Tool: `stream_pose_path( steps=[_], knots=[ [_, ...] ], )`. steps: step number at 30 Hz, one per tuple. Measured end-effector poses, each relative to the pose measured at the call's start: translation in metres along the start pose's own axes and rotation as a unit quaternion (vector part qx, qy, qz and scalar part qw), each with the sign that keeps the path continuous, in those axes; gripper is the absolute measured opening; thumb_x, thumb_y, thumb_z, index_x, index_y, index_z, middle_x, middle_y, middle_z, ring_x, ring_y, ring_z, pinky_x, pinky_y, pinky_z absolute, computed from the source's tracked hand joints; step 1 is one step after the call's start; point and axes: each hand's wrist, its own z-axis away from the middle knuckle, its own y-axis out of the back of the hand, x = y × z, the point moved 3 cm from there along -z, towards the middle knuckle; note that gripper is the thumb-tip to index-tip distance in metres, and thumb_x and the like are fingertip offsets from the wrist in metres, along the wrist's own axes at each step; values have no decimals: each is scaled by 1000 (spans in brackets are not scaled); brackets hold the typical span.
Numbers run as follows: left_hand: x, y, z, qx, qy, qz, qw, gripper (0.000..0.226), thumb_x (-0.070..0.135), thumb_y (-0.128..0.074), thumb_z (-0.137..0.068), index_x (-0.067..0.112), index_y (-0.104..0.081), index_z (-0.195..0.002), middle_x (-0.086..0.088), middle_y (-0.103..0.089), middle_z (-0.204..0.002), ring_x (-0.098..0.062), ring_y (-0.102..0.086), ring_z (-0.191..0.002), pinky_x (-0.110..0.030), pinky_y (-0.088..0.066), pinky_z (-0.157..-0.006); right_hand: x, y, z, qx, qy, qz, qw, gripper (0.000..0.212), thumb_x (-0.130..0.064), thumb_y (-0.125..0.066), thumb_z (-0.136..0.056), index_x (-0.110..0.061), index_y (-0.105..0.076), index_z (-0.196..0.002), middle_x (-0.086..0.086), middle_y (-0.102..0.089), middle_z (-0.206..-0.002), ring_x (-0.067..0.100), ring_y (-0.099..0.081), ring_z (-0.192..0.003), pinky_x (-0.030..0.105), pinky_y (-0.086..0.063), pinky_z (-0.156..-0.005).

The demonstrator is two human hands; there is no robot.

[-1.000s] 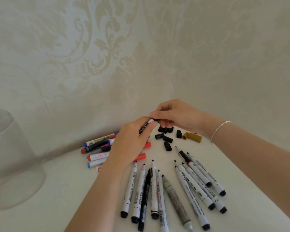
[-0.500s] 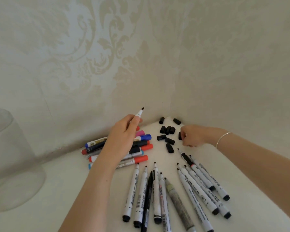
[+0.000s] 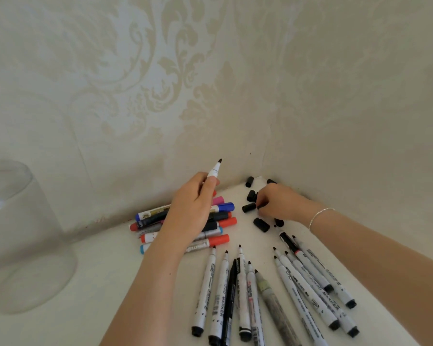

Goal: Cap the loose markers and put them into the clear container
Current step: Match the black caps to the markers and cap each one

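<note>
Fingers [image 3: 208, 188] of the left hand pinch a slim white marker [image 3: 215, 169]; right-hand fingers [image 3: 265, 201] curl among stubby black caps [image 3: 249, 208].

white tabletop [image 3: 105, 283], uncapped markers [image 3: 308, 288], black caps [image 3: 261, 224]

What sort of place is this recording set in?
Probably a home room: a white tabletop pushed into a corner of damask-patterned wallpaper, strewn with markers beside a clear container.

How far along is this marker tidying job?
Barely begun. The clear container looks empty. The left hand holds one uncapped marker; the right hand reaches among the black caps. Two fans of uncapped markers still await caps.
</note>
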Motion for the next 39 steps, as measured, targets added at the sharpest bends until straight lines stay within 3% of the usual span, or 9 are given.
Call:
stream_pose_path(
  steps=[2,5,10,13,21,26,28,32,39],
  knots=[
    [-1,-1,0,-4,-8,-5,1000,28,36,-36,-101,21,-59,-99,8,-44,-64,-6,-42,-57,-24,-37,-58,2,14,3,16,-7,-188,982,13,-14,-65,-86,-8,-69,-97,6,-66,-84,16,-59,-73,21,-46,-60],
    [-2,-2,0,-16,-9,-22,1000,30,38,-35,-101,20,-59,-102,6,-46,-63,-9,-44,-58,-35,-46,-63,0,33,13,-38,-13,-451,891,14,-7,-63,-88,0,-66,-101,12,-69,-84,16,-64,-66,20,-54,-64],
    [-6,-6,-1,-48,-17,-72,996,26,40,-36,-101,27,-57,-108,4,-66,-91,-12,-61,-74,-22,-49,-66,-15,49,22,-99,9,-616,781,19,3,-55,-89,2,-68,-103,14,-71,-90,18,-69,-78,21,-57,-70],
    [-8,-6,-1,-50,-29,-68,996,25,38,-39,-101,25,-60,-103,6,-56,-72,-3,-45,-54,-12,-38,-53,-26,58,24,-73,34,-649,757,14,4,-56,-88,-2,-65,-97,13,-71,-86,16,-67,-70,19,-56,-65],
    [-6,-6,0,-66,-32,-71,995,27,44,-38,-100,31,-60,-108,-3,-56,-72,-10,-45,-58,-25,-40,-57,-45,61,24,-22,59,-562,825,12,2,-65,-83,-1,-69,-94,11,-69,-82,14,-62,-65,18,-53,-64],
    [-5,-7,2,-72,-34,-51,996,29,46,-38,-99,30,-60,-109,-5,-64,-82,-22,-61,-80,-40,-51,-77,-56,59,27,-12,71,-518,852,19,3,-67,-81,0,-64,-100,16,-69,-86,16,-62,-65,23,-51,-64],
    [-6,-8,0,-71,-38,-59,995,31,45,-36,-100,28,-59,-109,-8,-66,-87,-22,-62,-80,-37,-51,-76,-61,58,28,-3,77,-512,856,17,1,-66,-83,3,-65,-100,18,-68,-86,17,-62,-65,21,-52,-62],
    [-7,-8,-1,-53,-42,-77,995,31,42,-36,-101,23,-59,-108,-6,-58,-72,-9,-45,-56,-17,-39,-53,-66,54,28,24,80,-523,848,13,-3,-62,-88,5,-68,-98,19,-69,-86,17,-63,-65,18,-54,-61],
    [-8,-8,0,1,-47,-72,996,22,38,-43,-100,28,-61,-105,7,-62,-75,-6,-57,-63,-18,-45,-61,-70,48,29,55,67,-511,855,16,-7,-65,-87,0,-70,-100,18,-72,-88,14,-67,-66,19,-56,-66]
  ],
)
